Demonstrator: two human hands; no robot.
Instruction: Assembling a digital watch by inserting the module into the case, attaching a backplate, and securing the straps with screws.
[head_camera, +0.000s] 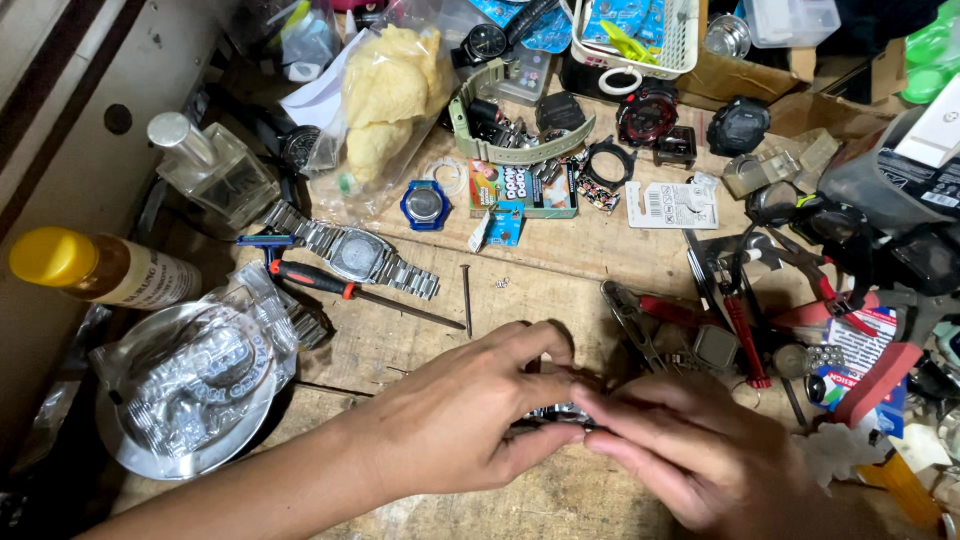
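Both hands are meeting low over the wooden worktop (560, 260). One, the left hand (470, 415), is pinching a small metal watch piece (553, 412) between thumb and fingers. Its partner, the right hand (680, 450), is pressing its fingertips together on the other end of that same piece. Most of the piece is hiding under the fingers, so its exact kind is hard to tell.

Just beyond the hands, pliers (632, 318) with red handles are lying on the worktop. Farther left, a red-handled screwdriver (350, 290) is lying touching a silver wristwatch (355, 255). A round metal tin (185, 390) wrapped in clear plastic is sitting at the left, near a yellow-capped bottle (95, 268).
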